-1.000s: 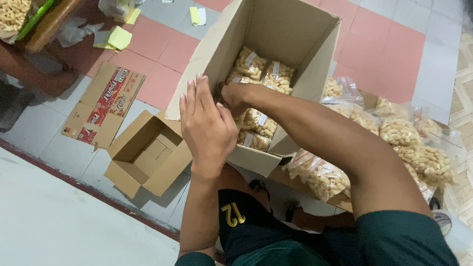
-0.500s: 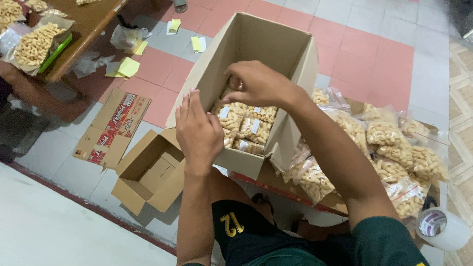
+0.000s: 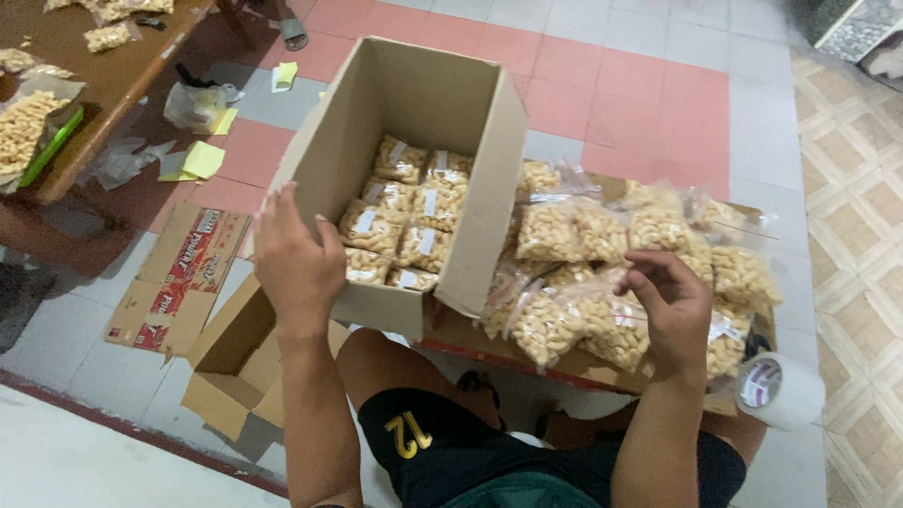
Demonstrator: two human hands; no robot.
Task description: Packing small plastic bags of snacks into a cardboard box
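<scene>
A tall open cardboard box [image 3: 489, 179] stands in front of me, its bottom filled with several clear snack packets [image 3: 400, 226]. My left hand [image 3: 296, 259] grips the box's near left flap. To the right of the box lies a heap of clear bags of pale snacks [image 3: 602, 245] on a flattened carton. My right hand [image 3: 670, 306] hovers over that heap, fingers curled and touching the top of one bag [image 3: 564, 320]; it holds nothing clear of the pile.
A smaller open carton [image 3: 230, 362] and a flattened printed carton [image 3: 179, 273] lie at left on the tiled floor. A roll of tape [image 3: 771, 386] sits by my right knee. A wooden table [image 3: 103, 85] with more snacks is at upper left.
My right hand has come out of the box and moved right, down onto the heap of bags. The left hand stays on the box's left flap. The view has shifted.
</scene>
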